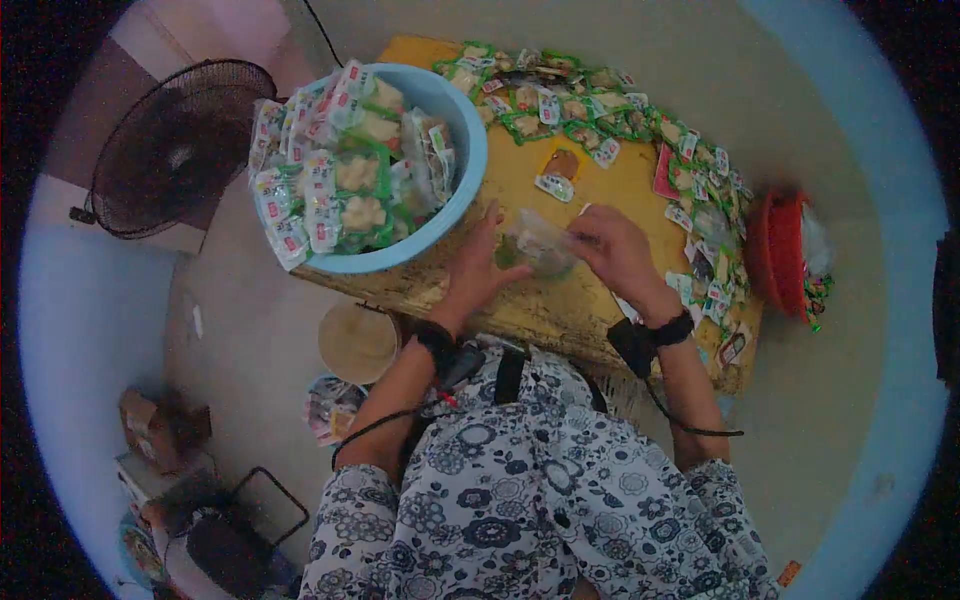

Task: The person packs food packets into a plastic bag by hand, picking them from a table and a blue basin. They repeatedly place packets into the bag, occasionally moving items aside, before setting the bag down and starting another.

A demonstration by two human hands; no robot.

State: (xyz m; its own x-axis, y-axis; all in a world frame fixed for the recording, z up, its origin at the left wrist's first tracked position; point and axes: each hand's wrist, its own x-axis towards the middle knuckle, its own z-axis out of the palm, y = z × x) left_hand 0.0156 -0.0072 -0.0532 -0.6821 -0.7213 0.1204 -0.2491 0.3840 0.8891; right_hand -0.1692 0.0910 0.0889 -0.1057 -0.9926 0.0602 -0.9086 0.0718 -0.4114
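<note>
A clear plastic packet [542,243] with something green at its left end lies between my hands, above the yellow table [510,185]. My left hand [480,262] is beside the packet's left end, its thumb and fingers spread apart. At the packet's right end, my right hand [618,252] has its fingers pinched together on the plastic. Just beyond the hands rests a small orange-and-white packet [560,170]. To the left, a blue basin [470,150] holds many green-and-white food packets [350,190].
Green-edged packets [600,108] line the table's back and right edges. A red basin [778,255] stands at the right. A black fan [185,150] is at the left, and a round tan container [358,343] sits below the table's front edge.
</note>
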